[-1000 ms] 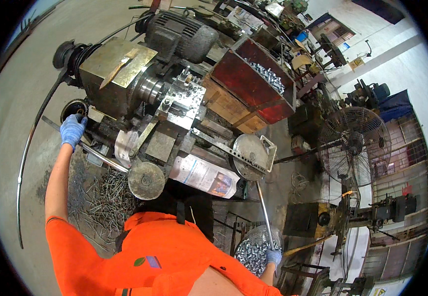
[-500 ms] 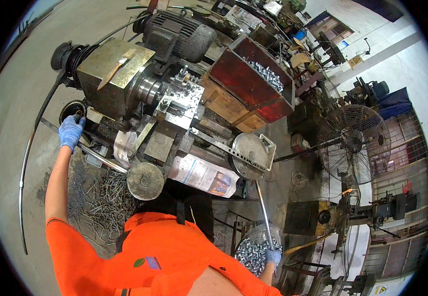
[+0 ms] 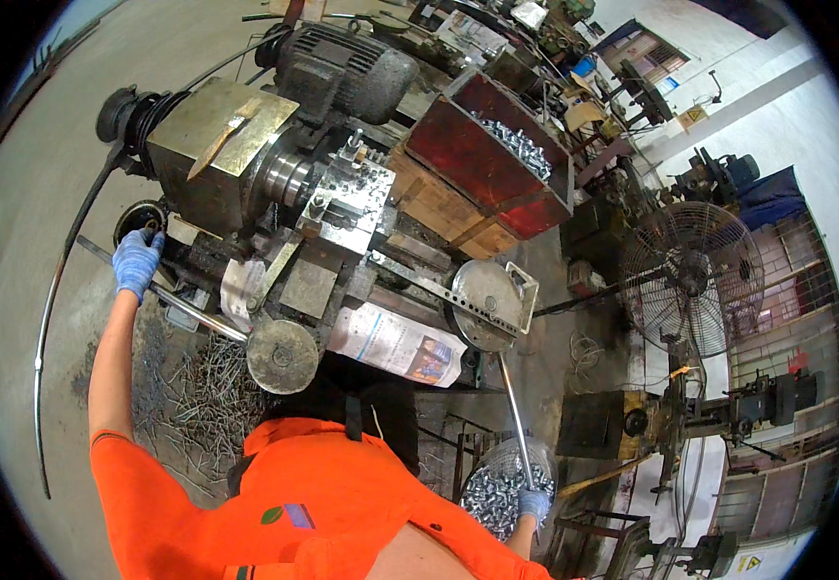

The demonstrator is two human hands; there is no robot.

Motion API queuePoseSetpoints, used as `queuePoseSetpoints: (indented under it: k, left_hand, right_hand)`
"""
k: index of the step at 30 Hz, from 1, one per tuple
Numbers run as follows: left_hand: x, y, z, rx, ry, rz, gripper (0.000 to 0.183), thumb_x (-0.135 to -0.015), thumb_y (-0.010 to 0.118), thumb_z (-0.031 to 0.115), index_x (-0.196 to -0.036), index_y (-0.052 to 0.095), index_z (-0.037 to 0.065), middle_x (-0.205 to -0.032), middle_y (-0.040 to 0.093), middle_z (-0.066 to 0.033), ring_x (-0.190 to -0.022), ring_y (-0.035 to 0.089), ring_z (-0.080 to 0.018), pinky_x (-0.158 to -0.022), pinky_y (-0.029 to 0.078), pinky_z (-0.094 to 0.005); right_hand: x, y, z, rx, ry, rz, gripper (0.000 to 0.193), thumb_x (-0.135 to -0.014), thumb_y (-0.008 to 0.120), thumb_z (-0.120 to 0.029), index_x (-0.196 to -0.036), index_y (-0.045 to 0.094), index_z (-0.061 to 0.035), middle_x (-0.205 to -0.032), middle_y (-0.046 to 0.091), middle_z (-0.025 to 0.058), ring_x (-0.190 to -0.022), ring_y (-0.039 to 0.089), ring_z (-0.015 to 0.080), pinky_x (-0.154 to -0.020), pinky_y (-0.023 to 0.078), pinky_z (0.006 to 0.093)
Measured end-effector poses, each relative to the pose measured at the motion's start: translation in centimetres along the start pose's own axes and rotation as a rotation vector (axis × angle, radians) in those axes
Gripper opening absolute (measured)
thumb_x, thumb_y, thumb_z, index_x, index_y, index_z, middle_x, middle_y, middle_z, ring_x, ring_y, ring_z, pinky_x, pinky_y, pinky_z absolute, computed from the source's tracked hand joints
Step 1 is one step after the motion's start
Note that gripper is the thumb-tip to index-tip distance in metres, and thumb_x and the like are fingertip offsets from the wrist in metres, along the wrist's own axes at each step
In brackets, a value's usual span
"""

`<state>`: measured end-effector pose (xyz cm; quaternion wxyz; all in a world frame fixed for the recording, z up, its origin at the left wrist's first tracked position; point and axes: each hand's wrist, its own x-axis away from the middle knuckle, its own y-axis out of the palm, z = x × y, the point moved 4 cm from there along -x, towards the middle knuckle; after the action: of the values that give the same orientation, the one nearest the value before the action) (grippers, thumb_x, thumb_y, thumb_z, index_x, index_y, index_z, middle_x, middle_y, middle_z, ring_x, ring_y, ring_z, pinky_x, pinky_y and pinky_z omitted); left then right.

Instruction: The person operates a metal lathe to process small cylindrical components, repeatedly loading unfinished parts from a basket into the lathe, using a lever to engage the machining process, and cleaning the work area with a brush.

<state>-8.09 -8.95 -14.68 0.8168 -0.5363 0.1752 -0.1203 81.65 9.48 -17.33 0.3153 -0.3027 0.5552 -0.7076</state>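
My left hand (image 3: 137,263), in a blue glove, is at the black round cup (image 3: 130,218) on the left end of the machine. Its fingers are bent at the cup's rim; what they hold is hidden. A metal bar (image 3: 209,320) with a round disc (image 3: 283,356) at its end passes by this hand. My right hand (image 3: 535,505), gloved in blue too, is closed round the lower end of a long steel lever (image 3: 514,406). Beneath that hand stands a wire basket of shiny metal parts (image 3: 490,498). Between my hands lies the lathe, with its steel chuck (image 3: 287,180) and slide (image 3: 354,198).
An electric motor (image 3: 347,70) sits behind the headstock (image 3: 209,135). A red bin (image 3: 458,159) of metal parts rests on wood beyond the slide. To the right stands a large caged fan (image 3: 692,275). Metal scraps (image 3: 212,411) litter the floor at left.
The whole view has shifted very slightly to the left. Both hands stay at the same places, the right on the lever and the left at the cup.
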Motion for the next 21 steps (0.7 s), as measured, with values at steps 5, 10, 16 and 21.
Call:
queuePoseSetpoints:
  k: [5, 10, 16, 21]
  left_hand:
    - [0.1, -0.3, 0.3, -0.016, -0.012, -0.013, 0.033, -0.081, 0.059, 0.037, -0.096, 0.067, 0.008, -0.093, 0.064, -0.0157, -0.089, 0.061, -0.0318, -0.078, 0.047, -0.0403]
    - [-0.1, 0.2, -0.3, 0.001, -0.013, 0.005, 0.033, -0.081, 0.059, 0.037, -0.096, 0.067, 0.009, -0.094, 0.065, -0.0152, -0.089, 0.061, -0.0313, -0.078, 0.047, -0.0402]
    - [0.0, -0.1, 0.2, 0.004, -0.003, -0.017, 0.034, -0.082, 0.059, 0.037, -0.096, 0.067, 0.008, -0.094, 0.065, -0.0153, -0.089, 0.061, -0.0316, -0.079, 0.047, -0.0406]
    - [-0.2, 0.3, -0.5, -0.010, 0.021, 0.017, 0.033, -0.082, 0.059, 0.038, -0.096, 0.067, 0.009, -0.094, 0.064, -0.0153, -0.090, 0.060, -0.0320, -0.079, 0.047, -0.0413]
  right_hand:
    - [-0.6, 0.8, 0.8, 0.004, -0.021, 0.017, 0.046, -0.063, 0.067, -0.039, -0.085, 0.067, 0.0019, -0.091, 0.063, 0.0264, -0.090, 0.063, 0.0366, -0.081, 0.050, 0.0400]
    - [0.7, -0.2, 0.0, 0.023, -0.060, 0.001, 0.051, -0.066, 0.064, -0.045, -0.088, 0.067, 0.0015, -0.091, 0.063, 0.0258, -0.090, 0.063, 0.0368, -0.081, 0.049, 0.0409]
    - [0.6, 0.2, 0.2, 0.033, -0.047, 0.011, 0.054, -0.069, 0.060, -0.049, -0.091, 0.067, -0.0001, -0.093, 0.063, 0.0257, -0.092, 0.062, 0.0369, -0.083, 0.049, 0.0427]
    - [-0.2, 1.4, 0.6, 0.030, -0.036, 0.091, 0.054, -0.069, 0.060, -0.046, -0.096, 0.065, 0.0011, -0.097, 0.062, 0.0264, -0.094, 0.061, 0.0369, -0.083, 0.048, 0.0419]
